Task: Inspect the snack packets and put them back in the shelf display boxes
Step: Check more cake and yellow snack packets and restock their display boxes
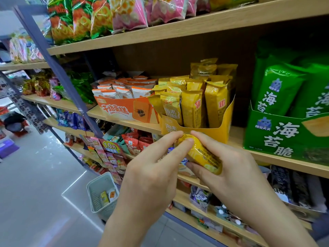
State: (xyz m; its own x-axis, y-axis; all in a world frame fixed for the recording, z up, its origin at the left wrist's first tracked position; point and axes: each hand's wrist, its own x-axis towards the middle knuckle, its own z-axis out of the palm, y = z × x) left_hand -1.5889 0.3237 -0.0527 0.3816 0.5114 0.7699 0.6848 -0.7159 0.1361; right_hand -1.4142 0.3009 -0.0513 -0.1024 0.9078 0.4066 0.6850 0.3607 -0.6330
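Note:
A small yellow snack packet [203, 155] is held in front of the middle shelf, just below the yellow display box [222, 129]. My right hand [229, 168] grips it from the right, fingers curled round its body. My left hand [156, 163] pinches its upper left end with fingertips. The yellow box holds several upright yellow packets [192, 107]. To its left stands an orange display box [124, 109] with several orange and white packets [124, 91].
A green display box [277, 139] of large green bags stands to the right. Wooden shelves [178, 29] above and below carry more snack bags. A grey plastic basket [102, 193] with a few packets sits on the shiny floor at lower left.

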